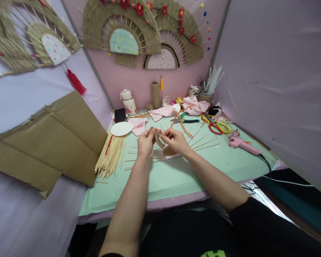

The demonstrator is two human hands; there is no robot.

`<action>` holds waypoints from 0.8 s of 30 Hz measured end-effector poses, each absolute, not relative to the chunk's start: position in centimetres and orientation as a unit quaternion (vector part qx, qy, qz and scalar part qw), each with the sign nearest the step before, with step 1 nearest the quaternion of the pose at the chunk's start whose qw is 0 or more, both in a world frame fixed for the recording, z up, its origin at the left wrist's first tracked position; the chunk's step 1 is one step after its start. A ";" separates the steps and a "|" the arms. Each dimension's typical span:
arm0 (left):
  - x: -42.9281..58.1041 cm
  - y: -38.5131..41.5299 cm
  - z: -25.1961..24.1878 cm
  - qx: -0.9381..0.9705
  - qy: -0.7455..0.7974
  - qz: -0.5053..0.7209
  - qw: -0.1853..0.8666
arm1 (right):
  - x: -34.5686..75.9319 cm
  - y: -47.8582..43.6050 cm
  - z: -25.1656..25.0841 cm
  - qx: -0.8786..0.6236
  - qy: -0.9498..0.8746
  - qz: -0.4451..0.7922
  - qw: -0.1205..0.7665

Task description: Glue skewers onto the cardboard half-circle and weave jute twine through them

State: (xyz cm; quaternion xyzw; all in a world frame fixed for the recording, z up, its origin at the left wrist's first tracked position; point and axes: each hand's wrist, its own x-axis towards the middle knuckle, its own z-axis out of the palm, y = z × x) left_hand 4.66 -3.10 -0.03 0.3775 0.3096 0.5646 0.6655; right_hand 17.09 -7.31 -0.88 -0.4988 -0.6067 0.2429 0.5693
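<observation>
My left hand (146, 142) and my right hand (177, 141) are raised just above the green table (176, 175), close together. Both pinch a strand of tan jute twine (158, 138) that loops between them. Beneath the hands lies a small fan-shaped piece (168, 152) with thin wooden sticks radiating from it and a pink edge; my hands partly hide it. More loose sticks (203, 142) spread out on the table to the right of it.
A bundle of bamboo sticks (110, 157) and a white oval card (122, 129) lie to the left. A pink glue gun (242, 144) with its cord, scissors (216, 126), pink cloth scraps (192, 106), a twine spool (155, 94) and a bottle (128, 101) stand behind. Cardboard (48, 139) leans at left.
</observation>
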 end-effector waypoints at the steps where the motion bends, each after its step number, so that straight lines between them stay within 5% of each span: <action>1: 4.6 -3.0 -0.1 0.379 0.310 0.564 0.665 | 17.1 -7.3 -0.9 -0.499 -0.601 0.253 0.572; 24: 4.4 -2.8 -0.1 0.381 0.319 0.578 0.647 | 17.7 -7.1 -1.0 -0.473 -0.564 0.295 0.609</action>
